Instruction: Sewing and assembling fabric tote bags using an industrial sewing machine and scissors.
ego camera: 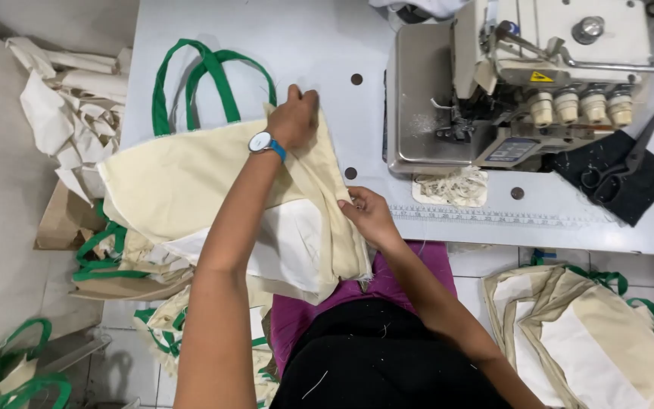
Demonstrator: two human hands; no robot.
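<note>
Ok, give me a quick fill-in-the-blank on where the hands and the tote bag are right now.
1. The tote bag has ____ handles.
2. The left hand, with a watch on its wrist, presses on the bag's ____ edge.
3. The right hand pinches the bag's edge nearest the ____ machine.
4. The scissors lie on a ____ cloth.

Missing words: green; top; sewing; black
</note>
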